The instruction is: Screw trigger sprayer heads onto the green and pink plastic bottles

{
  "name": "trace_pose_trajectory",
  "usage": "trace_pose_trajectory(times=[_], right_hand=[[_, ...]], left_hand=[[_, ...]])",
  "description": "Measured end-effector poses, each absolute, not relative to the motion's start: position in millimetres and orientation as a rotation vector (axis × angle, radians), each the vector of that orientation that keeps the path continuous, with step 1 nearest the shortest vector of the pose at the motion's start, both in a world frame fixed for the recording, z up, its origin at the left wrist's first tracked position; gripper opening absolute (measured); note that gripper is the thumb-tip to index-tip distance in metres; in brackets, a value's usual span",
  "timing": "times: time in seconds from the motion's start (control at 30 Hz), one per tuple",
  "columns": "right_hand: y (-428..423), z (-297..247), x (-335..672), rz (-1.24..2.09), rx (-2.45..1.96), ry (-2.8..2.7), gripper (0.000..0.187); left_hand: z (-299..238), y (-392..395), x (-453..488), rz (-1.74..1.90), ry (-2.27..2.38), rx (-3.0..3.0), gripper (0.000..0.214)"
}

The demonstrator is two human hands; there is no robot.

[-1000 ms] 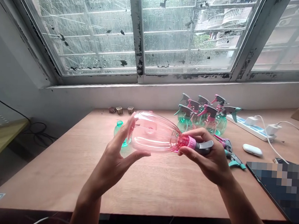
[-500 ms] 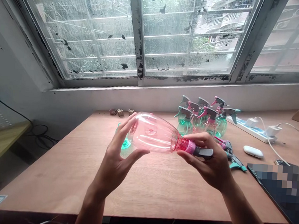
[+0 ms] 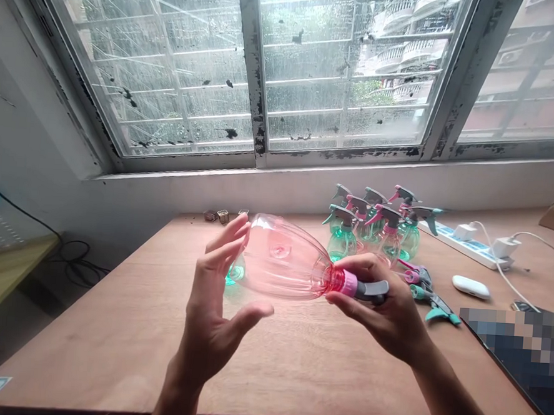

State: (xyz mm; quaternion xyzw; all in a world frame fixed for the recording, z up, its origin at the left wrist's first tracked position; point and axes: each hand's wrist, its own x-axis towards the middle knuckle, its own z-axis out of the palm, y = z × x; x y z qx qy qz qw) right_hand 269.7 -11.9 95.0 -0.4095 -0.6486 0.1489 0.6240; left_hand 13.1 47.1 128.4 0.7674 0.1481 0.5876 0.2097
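Observation:
A clear pink spray bottle [image 3: 287,258] is held sideways above the table, its base to the left and its pink collar and grey trigger head to the right. My right hand [image 3: 383,308] is closed around the neck and trigger head. Beside the base, my left hand [image 3: 219,298] is open, thumb spread away from the bottle; whether its fingertips touch the base I cannot tell. A green bottle [image 3: 235,274] stands behind the pink one, mostly hidden by it and my left hand. Loose trigger heads, one pink [image 3: 416,275] and one teal [image 3: 440,308], lie right of my right hand.
Several green and pink spray bottles [image 3: 343,240] stand grouped at the back right of the wooden table [image 3: 295,371]. Nearby are a white power strip [image 3: 467,245] with chargers, a white case [image 3: 470,287] and a dark flat device [image 3: 502,365]. Small brown cubes [image 3: 222,216] sit at the back edge.
My left hand has loosened from the bottle's base, its thumb moving down and away. My right hand still grips the neck. The view has tilted slightly upward.

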Motion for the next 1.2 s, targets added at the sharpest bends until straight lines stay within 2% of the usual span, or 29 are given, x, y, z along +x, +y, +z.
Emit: trace_pose_trajectory(times=[0.1, 0.27, 0.5, 0.67, 0.77, 0.83, 0.9, 1.1, 1.2], right_hand=[[-11, 95, 267, 0.387, -0.921, -1.462, 0.026], [-10, 98, 264, 0.674, -0.756, -1.328, 0.026], [-11, 100, 270, 0.811, -0.678, -1.265, 0.023], [-14, 102, 272, 0.54, -0.8, -1.353, 0.026], [-15, 100, 270, 0.312, -0.849, -1.475, 0.03], [-15, 99, 269, 0.27, -0.871, -1.511, 0.03], [-15, 99, 268, 0.338, -0.876, -1.481, 0.027], [-14, 103, 267, 0.813, -0.69, -1.327, 0.02], [-13, 101, 268, 0.755, -0.711, -1.335, 0.02]], left_hand=[[130, 46, 15, 1.686, 0.411, 2.111, 0.046], [133, 47, 14, 1.78, 0.419, 2.213, 0.054], [128, 50, 16, 1.763, 0.372, 2.211, 0.056], [123, 50, 13, 1.556, 0.41, 2.138, 0.058], [121, 48, 14, 1.556, 0.514, 2.073, 0.063], [121, 47, 14, 1.569, 0.559, 2.057, 0.058], [123, 48, 13, 1.571, 0.557, 2.108, 0.056], [128, 60, 4, 1.659, 0.432, 2.401, 0.069], [124, 61, -2, 1.538, 0.439, 2.404, 0.076]])
